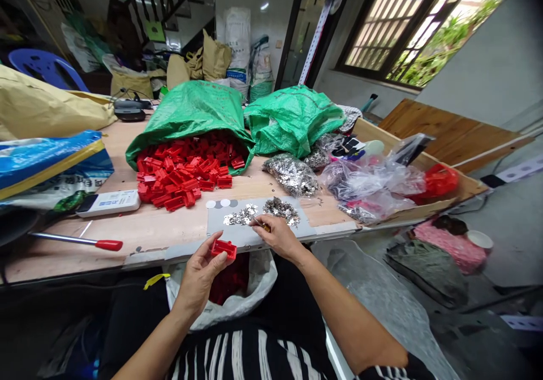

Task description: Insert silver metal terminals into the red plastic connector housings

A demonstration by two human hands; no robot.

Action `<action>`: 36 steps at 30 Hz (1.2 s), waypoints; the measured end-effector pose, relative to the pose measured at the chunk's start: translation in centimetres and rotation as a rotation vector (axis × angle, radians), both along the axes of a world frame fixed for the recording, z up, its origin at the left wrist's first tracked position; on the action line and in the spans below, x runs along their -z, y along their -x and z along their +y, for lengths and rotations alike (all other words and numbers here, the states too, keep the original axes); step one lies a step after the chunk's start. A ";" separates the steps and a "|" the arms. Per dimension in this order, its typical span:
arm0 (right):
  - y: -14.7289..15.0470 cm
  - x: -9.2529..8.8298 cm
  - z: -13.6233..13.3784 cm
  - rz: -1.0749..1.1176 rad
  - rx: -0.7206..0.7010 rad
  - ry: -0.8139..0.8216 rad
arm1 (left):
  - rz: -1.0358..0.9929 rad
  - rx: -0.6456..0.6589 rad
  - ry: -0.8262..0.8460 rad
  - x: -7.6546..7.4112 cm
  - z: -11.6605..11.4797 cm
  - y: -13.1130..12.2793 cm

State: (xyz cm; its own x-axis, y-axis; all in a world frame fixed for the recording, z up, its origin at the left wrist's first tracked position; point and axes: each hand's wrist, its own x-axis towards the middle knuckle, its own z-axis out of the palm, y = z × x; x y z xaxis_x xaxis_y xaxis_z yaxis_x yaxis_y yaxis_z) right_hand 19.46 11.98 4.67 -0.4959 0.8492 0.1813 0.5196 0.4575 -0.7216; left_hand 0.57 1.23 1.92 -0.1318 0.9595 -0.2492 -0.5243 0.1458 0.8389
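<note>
My left hand [199, 272] pinches a small red plastic housing [224, 249] between thumb and fingers, its hollow side facing up, just past the table's front edge. To its right, my right hand [278, 236] is closed around a slim tool [266, 227] with a yellowish part and a thin metal tip; its exact kind I cannot make out. That tip is over the grey mat [214, 221], beside a loose spread of shiny flat metal pieces [241, 216]. A second, darker heap of small metal parts [282, 207] lies just beyond my right hand.
A green sack [190, 106] spills red housings [182, 171] onto the table. Another green sack [292, 114], a clear bag of metal parts [292, 175] and a box of plastic bags [445, 204] stand right. A red-tipped lever [108, 245] juts in left. Below, an open white sack [265, 275] holds red pieces.
</note>
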 end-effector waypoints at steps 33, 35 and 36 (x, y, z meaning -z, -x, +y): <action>0.9 1.0 -4.7 0.250 -0.153 0.311 | 0.004 0.096 -0.035 0.0 0.3 -0.7; 0.8 1.3 -4.9 0.271 -0.152 0.348 | 0.030 0.127 -0.034 0.5 0.2 -0.7; 0.7 1.4 -4.9 0.273 -0.154 0.360 | 0.045 0.142 -0.034 0.7 0.2 -0.7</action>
